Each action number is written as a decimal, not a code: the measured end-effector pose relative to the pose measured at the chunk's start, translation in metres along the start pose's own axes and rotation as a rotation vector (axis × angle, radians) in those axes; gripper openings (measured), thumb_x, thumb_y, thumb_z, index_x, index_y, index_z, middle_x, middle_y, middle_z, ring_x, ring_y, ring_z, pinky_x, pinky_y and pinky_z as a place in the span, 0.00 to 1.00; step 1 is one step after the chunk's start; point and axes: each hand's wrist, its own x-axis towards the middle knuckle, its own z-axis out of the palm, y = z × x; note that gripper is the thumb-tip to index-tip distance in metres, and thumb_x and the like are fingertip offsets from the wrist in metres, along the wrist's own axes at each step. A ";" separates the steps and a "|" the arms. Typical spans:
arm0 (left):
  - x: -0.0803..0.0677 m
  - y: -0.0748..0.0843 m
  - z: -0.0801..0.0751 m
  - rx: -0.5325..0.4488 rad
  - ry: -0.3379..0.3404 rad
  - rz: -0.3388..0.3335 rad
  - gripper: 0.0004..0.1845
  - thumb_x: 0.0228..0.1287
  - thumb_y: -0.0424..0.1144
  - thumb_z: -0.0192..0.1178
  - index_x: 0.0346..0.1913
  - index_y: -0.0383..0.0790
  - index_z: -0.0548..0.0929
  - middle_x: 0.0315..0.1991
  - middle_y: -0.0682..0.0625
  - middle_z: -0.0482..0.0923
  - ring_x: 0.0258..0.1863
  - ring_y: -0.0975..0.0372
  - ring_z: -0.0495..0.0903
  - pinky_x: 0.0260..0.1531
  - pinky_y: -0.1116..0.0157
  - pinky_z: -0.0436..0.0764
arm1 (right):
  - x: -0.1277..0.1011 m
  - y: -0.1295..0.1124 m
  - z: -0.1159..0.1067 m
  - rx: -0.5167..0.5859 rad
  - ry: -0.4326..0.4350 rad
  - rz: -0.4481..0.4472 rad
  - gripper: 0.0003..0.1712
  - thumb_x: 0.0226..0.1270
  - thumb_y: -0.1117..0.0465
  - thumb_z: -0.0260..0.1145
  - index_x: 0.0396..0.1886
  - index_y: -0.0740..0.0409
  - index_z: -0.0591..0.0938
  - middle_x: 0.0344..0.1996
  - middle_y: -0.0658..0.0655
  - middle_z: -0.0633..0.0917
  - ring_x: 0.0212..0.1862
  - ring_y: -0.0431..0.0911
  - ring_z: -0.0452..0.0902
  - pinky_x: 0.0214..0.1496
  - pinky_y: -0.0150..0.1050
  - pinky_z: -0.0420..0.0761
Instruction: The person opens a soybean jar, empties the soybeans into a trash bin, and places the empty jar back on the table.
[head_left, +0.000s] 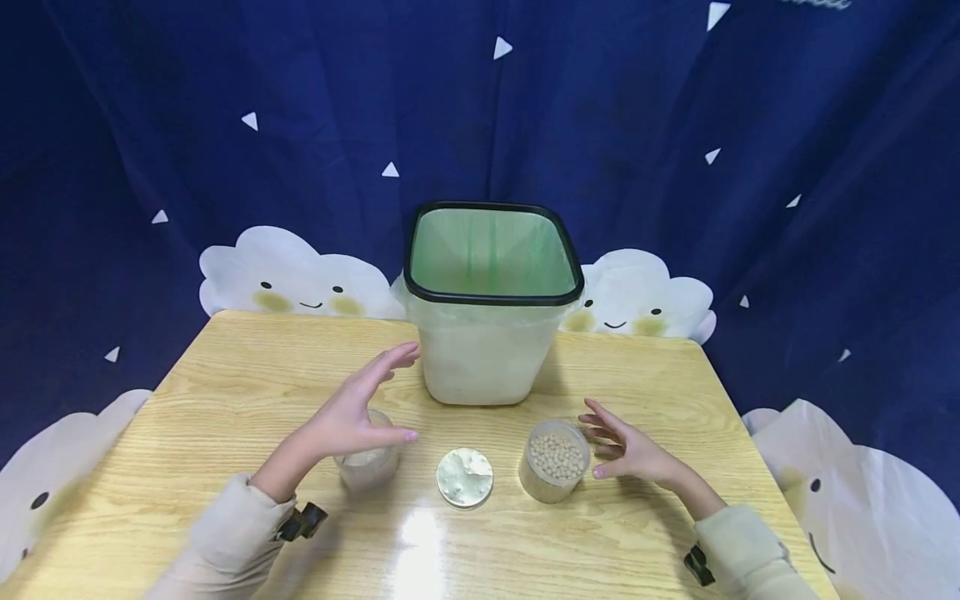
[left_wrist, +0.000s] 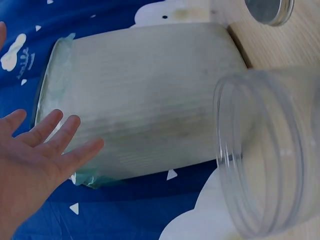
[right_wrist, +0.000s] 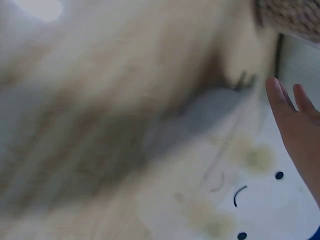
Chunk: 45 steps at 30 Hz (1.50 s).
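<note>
Two bare hands of yours reach over the wooden table [head_left: 285, 367], one on each side of a round silvery lid [head_left: 465, 477] that lies flat near the middle. Your left hand [head_left: 348, 421] is spread wide, its thumb well away from the fingers, and its grip is free. In the head view it partly covers a clear jar [head_left: 371, 475]; the left wrist view shows the palm and fingers apart from that see-through jar.

Your right hand [head_left: 633, 454] has its fingers loosely bent, thumb and fingers parted, gripping nothing. It hovers just beside the right side of a second jar [head_left: 542, 487], which stands upright and holds small pale pellets [head_left: 557, 454].

Behind the lid stands a pale bin [head_left: 480, 358], with a black rim [head_left: 491, 298] around its top and a greenish liner [head_left: 491, 242] inside. Beyond it hangs a dark blue curtain [head_left: 337, 100] with white triangles and smiling clouds [head_left: 292, 267].
</note>
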 end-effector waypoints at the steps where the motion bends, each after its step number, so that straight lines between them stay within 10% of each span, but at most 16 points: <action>1: 0.001 0.000 0.002 0.002 -0.003 0.002 0.51 0.39 0.37 0.73 0.68 0.36 0.55 0.62 0.43 0.64 0.59 0.51 0.65 0.54 0.48 0.67 | -0.001 0.003 0.002 0.006 -0.019 0.001 0.58 0.49 0.71 0.69 0.69 0.68 0.39 0.63 0.79 0.51 0.61 0.72 0.49 0.58 0.62 0.57; 13: 0.003 -0.003 0.021 0.004 -0.072 -0.008 0.52 0.40 0.40 0.73 0.68 0.37 0.54 0.62 0.43 0.64 0.59 0.52 0.65 0.53 0.50 0.69 | 0.005 0.022 0.023 0.068 -0.079 0.005 0.53 0.49 0.72 0.69 0.69 0.69 0.46 0.66 0.75 0.48 0.63 0.38 0.57 0.60 0.25 0.59; 23: 0.008 -0.004 0.030 0.004 -0.141 -0.063 0.52 0.43 0.47 0.71 0.69 0.41 0.53 0.63 0.44 0.63 0.61 0.54 0.63 0.58 0.51 0.63 | 0.019 0.024 0.042 0.048 0.012 0.047 0.60 0.37 0.68 0.76 0.69 0.57 0.50 0.63 0.64 0.58 0.64 0.60 0.52 0.63 0.59 0.48; 35: 0.020 -0.006 0.051 0.013 -0.188 0.001 0.51 0.43 0.49 0.71 0.69 0.43 0.53 0.63 0.47 0.63 0.61 0.56 0.63 0.59 0.54 0.62 | 0.024 0.021 0.053 -0.099 0.163 -0.027 0.60 0.27 0.65 0.81 0.66 0.57 0.60 0.58 0.59 0.70 0.58 0.47 0.66 0.60 0.57 0.58; 45: 0.026 -0.004 0.066 -0.041 -0.189 -0.010 0.51 0.43 0.48 0.72 0.69 0.43 0.54 0.62 0.48 0.64 0.60 0.57 0.64 0.59 0.55 0.62 | 0.018 0.006 0.053 -0.018 0.239 -0.020 0.56 0.31 0.69 0.77 0.65 0.62 0.60 0.56 0.64 0.70 0.55 0.44 0.68 0.59 0.46 0.63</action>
